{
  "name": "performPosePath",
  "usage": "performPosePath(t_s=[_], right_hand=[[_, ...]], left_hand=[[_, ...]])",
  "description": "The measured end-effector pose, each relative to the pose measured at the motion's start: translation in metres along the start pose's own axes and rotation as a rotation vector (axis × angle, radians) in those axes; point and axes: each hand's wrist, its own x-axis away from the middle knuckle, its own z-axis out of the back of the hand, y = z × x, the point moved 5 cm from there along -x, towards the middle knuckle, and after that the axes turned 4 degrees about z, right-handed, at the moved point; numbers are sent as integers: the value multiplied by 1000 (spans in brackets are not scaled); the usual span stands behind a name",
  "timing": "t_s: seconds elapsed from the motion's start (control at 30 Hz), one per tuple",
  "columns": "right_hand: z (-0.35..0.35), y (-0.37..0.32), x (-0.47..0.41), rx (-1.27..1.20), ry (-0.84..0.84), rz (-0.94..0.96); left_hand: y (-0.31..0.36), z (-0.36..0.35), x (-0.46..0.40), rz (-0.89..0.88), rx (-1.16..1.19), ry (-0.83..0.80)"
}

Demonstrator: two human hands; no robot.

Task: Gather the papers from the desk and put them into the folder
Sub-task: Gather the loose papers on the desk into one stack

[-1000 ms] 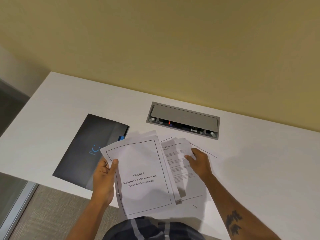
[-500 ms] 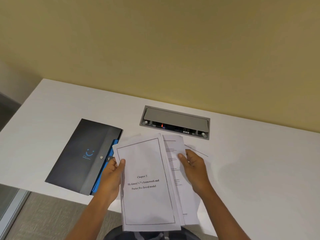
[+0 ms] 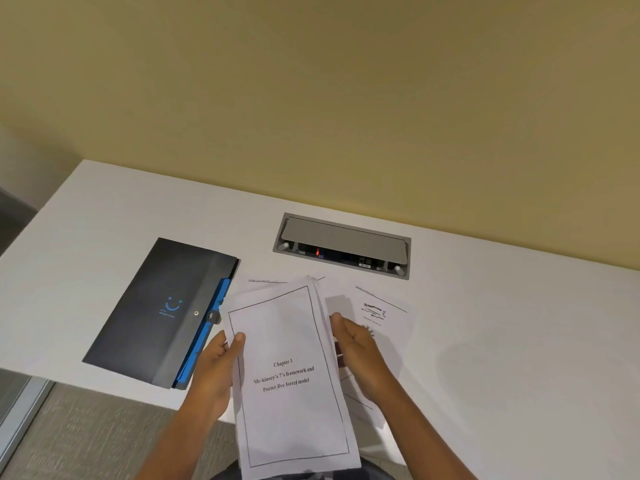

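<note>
The left hand [image 3: 216,370] holds a stack of papers [image 3: 294,372] by its left edge, with the thumb on top of the front page and the other fingers under it; the page shows a frame and the title "Chapter 3". The right hand [image 3: 356,344] is open, with flat fingers, and it rests against the right edge of the stack, so I judge that it is squaring the sheets and not gripping them. The stack is lifted and hangs over the near edge of the white tabletop [image 3: 502,341]. One loose sheet [image 3: 384,311] lies flat on the tabletop just to the right of the right hand, and the top edge of another sheet [image 3: 263,281] shows behind the stack. The dark folder [image 3: 152,306] lies closed on the tabletop to the left, touching nothing, with a blue inner part at its right edge and a small snap button. Behind the papers there is a grey cable box [image 3: 341,245] set into the tabletop. The risk from here is that the stack is held only on one side: if the right hand leaves to take the loose sheet, the pages can fan out or slide to the floor. The folder is also shut, so opening it needs a free hand.
</note>
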Motion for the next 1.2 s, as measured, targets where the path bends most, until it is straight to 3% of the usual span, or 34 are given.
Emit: performPosePath(t_s=[0.1, 0.2, 0.3, 0.43, 0.63, 0.73, 1.0, 1.2], right_hand=[[38, 2, -11, 178, 161, 19], [89, 13, -23, 621, 301, -28], [124, 25, -26, 986, 241, -122], [138, 52, -27, 1183, 101, -203], [134, 64, -20, 1237, 189, -102], [133, 66, -14, 1042, 311, -57], [146, 80, -4, 505, 594, -191], [179, 63, 7, 659, 723, -43]], left_hand=[[4, 4, 10, -54, 41, 55], [7, 11, 17, -90, 78, 100], [6, 19, 24, -102, 137, 118], [2, 27, 29, -93, 212, 130], [-6, 32, 32, -83, 228, 167], [-6, 29, 33, -93, 240, 153], [-1, 22, 27, -126, 219, 131], [3, 20, 16, -98, 259, 114]])
